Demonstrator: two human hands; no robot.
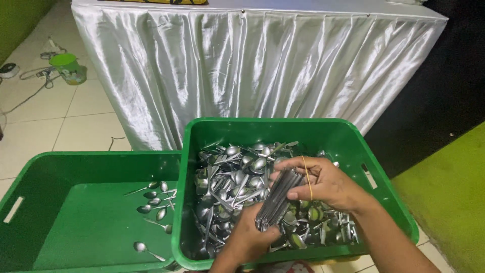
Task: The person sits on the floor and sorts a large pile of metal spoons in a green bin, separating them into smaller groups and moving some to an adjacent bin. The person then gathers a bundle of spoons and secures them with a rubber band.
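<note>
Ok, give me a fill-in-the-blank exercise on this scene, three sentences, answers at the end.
1. Both hands, the left hand and the right hand, grip one bundle of ____ handles.
2. A yellow ____ band loops across the right hand.
3. The fuller crate and the left crate, which holds only a few spoons, are both ____ in colour.

Missing words: spoon; rubber; green

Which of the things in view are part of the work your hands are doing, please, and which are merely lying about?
In use:
- left hand and right hand gripping a stacked bundle of steel spoon handles
- yellow rubber band on the right hand
- green plastic crate full of loose spoons
- second green crate with a few spoons

Lying about:
- green cup
- floor cables
- white draped table
</note>
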